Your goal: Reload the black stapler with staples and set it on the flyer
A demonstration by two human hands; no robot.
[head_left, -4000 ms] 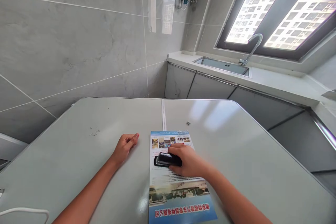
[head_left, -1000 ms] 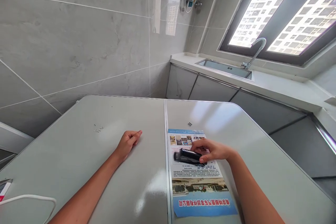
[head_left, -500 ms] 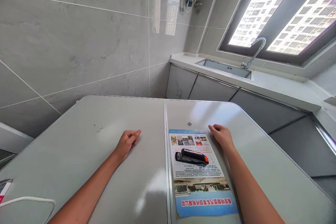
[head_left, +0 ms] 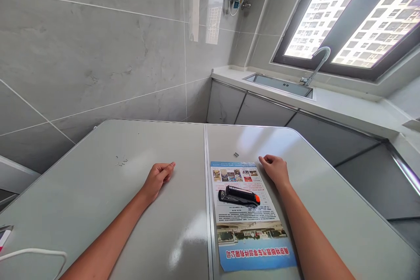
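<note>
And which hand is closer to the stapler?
The right. The right hand rests beyond the stapler and to its right, beside the paper. The left hand lies farther off to its left, across the table seam.

I face a kitchen, identified at upper right by a sink (head_left: 278, 86) and curved faucet (head_left: 317, 69) in a white counter (head_left: 344, 98) over grey cabinets (head_left: 267, 109); tiled wall (head_left: 98, 52), upper left.
</note>
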